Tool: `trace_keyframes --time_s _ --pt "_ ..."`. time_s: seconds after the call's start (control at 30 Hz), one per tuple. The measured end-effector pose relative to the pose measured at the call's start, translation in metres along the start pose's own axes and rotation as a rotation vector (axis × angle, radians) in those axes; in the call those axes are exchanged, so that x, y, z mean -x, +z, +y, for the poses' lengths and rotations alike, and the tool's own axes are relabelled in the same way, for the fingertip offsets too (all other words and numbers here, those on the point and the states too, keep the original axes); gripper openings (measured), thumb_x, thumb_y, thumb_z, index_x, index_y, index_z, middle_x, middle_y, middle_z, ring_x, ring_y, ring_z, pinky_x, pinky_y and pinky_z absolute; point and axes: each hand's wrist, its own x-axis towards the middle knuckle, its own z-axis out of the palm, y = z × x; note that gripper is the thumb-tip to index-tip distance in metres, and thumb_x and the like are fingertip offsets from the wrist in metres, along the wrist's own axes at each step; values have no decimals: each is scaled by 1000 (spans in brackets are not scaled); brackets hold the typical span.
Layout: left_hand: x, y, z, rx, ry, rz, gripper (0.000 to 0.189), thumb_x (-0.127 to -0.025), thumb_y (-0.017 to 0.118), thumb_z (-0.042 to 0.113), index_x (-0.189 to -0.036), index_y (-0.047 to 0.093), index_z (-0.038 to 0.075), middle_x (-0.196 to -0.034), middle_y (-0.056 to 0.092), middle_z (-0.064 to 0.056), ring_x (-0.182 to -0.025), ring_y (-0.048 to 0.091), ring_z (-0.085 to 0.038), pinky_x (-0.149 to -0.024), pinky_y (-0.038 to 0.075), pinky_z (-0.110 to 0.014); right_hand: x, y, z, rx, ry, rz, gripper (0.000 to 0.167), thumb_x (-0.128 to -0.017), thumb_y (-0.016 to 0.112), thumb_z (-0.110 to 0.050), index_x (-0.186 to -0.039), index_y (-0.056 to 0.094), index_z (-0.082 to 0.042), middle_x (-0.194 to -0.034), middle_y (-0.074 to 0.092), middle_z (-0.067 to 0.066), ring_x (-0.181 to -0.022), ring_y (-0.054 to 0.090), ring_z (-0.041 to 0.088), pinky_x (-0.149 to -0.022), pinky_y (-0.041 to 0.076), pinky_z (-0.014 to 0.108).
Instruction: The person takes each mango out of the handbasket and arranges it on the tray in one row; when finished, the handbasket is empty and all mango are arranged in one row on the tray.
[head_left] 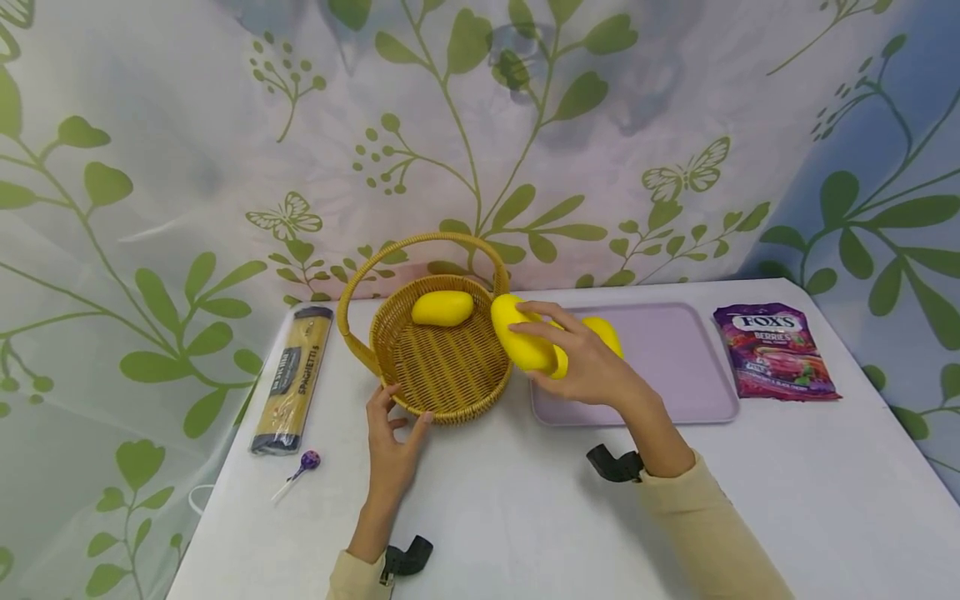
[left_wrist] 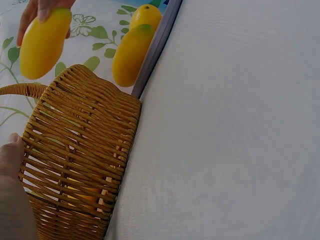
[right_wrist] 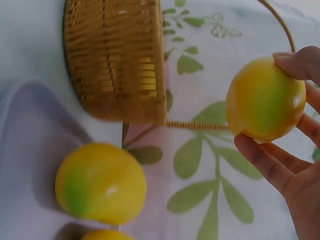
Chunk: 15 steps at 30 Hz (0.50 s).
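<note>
As my left hand (head_left: 393,450), fingers spread, touches the round golden-brown woven basket (head_left: 448,415), my right hand (head_left: 588,367) grips a smooth, oval yellow mango (head_left: 521,340), raised near the basket's rim!

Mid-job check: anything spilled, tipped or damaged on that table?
Nothing stands out. The basket stands upright, the tray lies flat, the right hand holds a yellow fruit, and no spill or damage shows. A lollipop lies loose by the spaghetti pack, nothing odd.
</note>
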Motion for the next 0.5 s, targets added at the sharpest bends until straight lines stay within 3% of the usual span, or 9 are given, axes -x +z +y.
trace_keyframes --time_s 0.33,0.5 --pt "0 1 0 1 12 8 63 -89 73 18 -142 40 5 -151 32 -17 -130 45 -32 -84 48 -35 34 -25 33 31 139 58 59 -76 81 -8 -131 60 -15 -150 41 6 -134 44 31 -103 44 52" --pt "0 0 -1 -8 8 6 64 -89 73 19 -142 40 6 -152 33 -13 -130 45 -28 -85 48 -34 52 -34 50 60 150 109 62 -73 82 -4 -130 60 -11 -148 43 12 -130 47 35 -109 37 21"
